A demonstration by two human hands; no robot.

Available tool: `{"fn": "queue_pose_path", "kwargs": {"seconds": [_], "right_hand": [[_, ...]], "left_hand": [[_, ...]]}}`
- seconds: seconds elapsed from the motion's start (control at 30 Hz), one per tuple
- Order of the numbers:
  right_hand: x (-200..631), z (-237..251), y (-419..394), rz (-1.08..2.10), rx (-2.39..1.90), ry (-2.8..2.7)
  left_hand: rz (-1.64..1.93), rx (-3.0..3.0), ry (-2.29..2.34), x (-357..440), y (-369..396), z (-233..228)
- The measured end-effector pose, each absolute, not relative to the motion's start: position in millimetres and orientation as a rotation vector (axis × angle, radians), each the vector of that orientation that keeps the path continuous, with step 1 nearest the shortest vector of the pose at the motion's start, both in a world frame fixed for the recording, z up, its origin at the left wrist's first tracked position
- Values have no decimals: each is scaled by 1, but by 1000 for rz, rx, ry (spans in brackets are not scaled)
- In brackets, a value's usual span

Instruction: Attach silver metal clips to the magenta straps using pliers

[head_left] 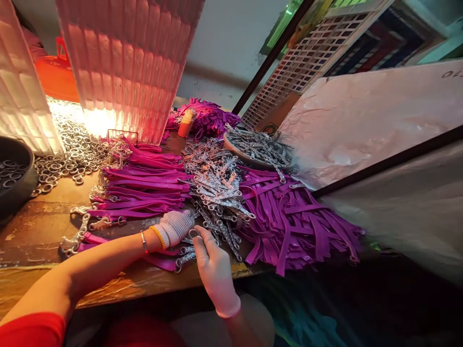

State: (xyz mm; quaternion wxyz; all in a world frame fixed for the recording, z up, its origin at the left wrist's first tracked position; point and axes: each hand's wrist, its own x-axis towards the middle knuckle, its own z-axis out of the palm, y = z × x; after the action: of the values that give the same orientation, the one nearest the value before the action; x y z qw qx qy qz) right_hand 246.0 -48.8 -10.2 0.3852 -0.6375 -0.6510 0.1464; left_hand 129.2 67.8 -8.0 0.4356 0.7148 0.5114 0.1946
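Two gloved hands at the near edge of a worn wooden table [43, 226]. Left hand [176, 226], in a white knitted glove with a yellow cuff, curled palm-down, fingertips on a short silver metal chain clasp [185, 258] lying on a purple strap; whether actually gripped, cannot tell. Right hand [213, 267], in a thin pale glove, pinching a small silver metal ring [194, 233] between thumb and forefinger, just beside the left fingertips.

Just beyond both hands, one heap of silver chain clasps [217, 193], too many to count. Left of that, one stack of purple straps with clasps fitted [141, 185]; right of it, one loose pile of bare purple straps [292, 217]. Farther left, a spread of loose silver rings [72, 149] and one dark round bowl [16, 183] holding more. Farther back, one shallow dish of chains [253, 144], one orange bottle [187, 123], another purple bundle [210, 115].

Translucent ribbed panels [126, 62] glowing behind; crinkled plastic sheeting [361, 120] to the right.
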Motion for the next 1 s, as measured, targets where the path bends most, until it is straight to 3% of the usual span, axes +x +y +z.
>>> {"fn": "queue_pose_path", "kwargs": {"seconds": [0.13,0.37,0.73,0.83,1.0], "right_hand": [[247,-1,-49,382,-1547,-1729],[211,12,-36,367,-1351,-2092],[209,9,-34,-222,-1484,-2501],[206,1,-31,-293,-1431,-2476],[205,6,-27,-65,-1424,-2394]], "left_hand": [[513,1747,1168,90,39,5],[690,1064,1035,26,-7,12],[709,1649,1101,30,-7,-5],[534,1451,978,32,-8,-8],[555,1290,956,29,-12,-8]]}}
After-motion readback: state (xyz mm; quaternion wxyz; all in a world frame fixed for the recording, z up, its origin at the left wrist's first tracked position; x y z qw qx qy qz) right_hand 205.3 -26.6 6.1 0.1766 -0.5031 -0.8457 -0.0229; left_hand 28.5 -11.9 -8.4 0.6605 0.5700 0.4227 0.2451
